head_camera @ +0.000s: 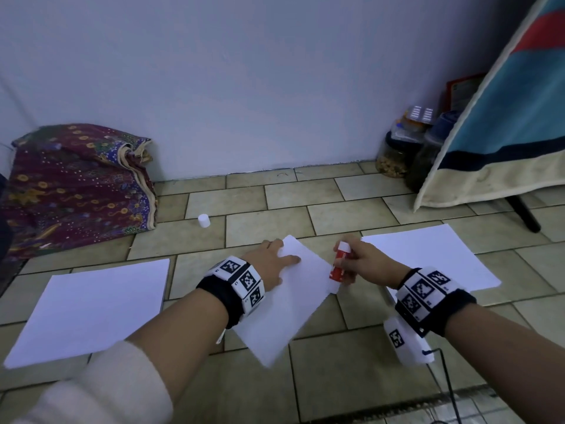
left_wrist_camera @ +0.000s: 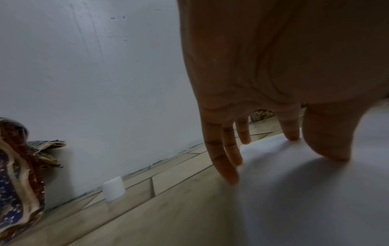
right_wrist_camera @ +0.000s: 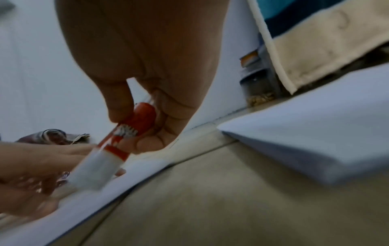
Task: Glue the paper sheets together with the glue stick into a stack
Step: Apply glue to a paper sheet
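Glue stick (head_camera: 339,262): red barrel, white end sections, small and rigid, light. Right hand (head_camera: 363,260) has it pinched between thumb and curled fingers around mid-barrel, tilted. In the head view its lower end sits at the right edge of the centre sheet (head_camera: 287,304); contact itself I can't confirm. The right wrist view is motion-blurred, and whether glue is exposed at the tip can't be read. Judgement: the mid-barrel hold is fine, and a lower grip gives better pressure control along an edge.

Centre sheet: plain white paper, lying skewed on the tiled floor (head_camera: 367,377), one corner pointing at the wall. Thin, floppy, and it will likely slide on smooth tile and crease if dragged. Left hand (head_camera: 272,260) is flat on its far corner, fingers straight and spread, thumb and index fingertip (left_wrist_camera: 292,137) pressing the paper down, other fingers off the edge on tile. Judgement: keep it pinned close to wherever the stick is working and lift it by an edge or corner, or it buckles.

Two more white sheets lie flat: left sheet (head_camera: 88,310) toward the floor's left side, right sheet (head_camera: 434,255) behind the right hand. Whether either is a single sheet or several is unclear. Nothing visibly stacked on the centre sheet yet.

White cap (head_camera: 203,220) stands on the tile near the wall, well apart from the hands; probably the stick's.

Patterned cloth bundle (head_camera: 76,191) at left wall, jars (head_camera: 394,160) in the far right corner.
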